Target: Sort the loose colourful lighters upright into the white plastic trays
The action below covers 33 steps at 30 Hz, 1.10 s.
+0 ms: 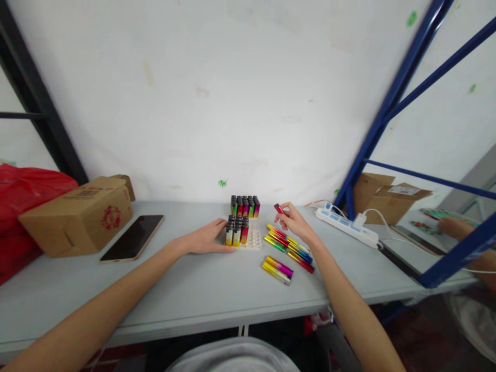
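My right hand (293, 221) is raised over the table, its fingers pinching a red lighter (278, 208). At the left side of a white tray with round holes (253, 240), my left hand (205, 236) grips it, the thumb along the front and the fingers behind. Several lighters with black tops (236, 231) stand upright in the tray's left part; holes show at its right. Behind it is a block of upright multicoloured lighters (245, 206). Below my right hand, several shiny lighters (276, 239) lie flat, and nearer the front edge lies another small group (278, 269).
A phone (134, 237), a cardboard box (79, 214) and a red bag (23, 206) lie to the left. A power strip (346, 227) with cables, a blue rack post (372, 139) and an open carton (387, 199) are right. Another person's hand (455, 227) shows beyond the rack.
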Tool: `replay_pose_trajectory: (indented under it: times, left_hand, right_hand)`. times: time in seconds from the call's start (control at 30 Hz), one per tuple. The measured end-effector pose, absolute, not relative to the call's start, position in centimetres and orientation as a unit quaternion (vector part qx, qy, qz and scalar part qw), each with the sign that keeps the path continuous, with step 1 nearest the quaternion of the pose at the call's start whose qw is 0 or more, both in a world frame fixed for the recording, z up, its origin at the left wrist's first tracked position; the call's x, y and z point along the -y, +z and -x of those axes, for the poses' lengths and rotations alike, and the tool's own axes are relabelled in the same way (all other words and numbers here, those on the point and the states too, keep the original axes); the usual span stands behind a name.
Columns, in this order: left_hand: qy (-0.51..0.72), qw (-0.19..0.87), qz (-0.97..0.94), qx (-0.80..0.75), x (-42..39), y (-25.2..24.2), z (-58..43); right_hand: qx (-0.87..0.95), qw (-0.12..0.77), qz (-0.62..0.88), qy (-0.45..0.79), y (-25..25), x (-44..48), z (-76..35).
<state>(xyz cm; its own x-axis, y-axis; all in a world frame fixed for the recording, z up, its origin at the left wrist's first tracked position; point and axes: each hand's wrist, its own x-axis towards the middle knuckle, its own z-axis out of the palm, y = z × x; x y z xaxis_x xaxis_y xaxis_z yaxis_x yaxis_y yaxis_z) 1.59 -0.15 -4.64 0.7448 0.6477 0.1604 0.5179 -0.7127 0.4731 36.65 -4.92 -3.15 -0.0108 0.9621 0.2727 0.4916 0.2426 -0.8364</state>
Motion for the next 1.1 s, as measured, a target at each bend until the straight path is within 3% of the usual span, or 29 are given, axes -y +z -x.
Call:
replay_pose_trajectory:
  times: [0.1,0.2,1.1]
  left_hand:
    - [0.159,0.207,-0.911,-0.319,0.3,-4.6,-1.6]
    - [0.151,0.208,-0.912,-0.320,0.5,-4.4,-1.7]
    - [0.158,0.208,-0.913,-0.313,0.2,-4.8,-1.6]
  right_hand:
    - [0.607,0.472,0.494,0.406,-3.0,5.4,-33.9]
    - [0.587,0.471,0.476,0.455,-3.2,5.8,-31.7]
    - [0.546,0.478,0.519,0.452,-4.2,6.5,-27.9]
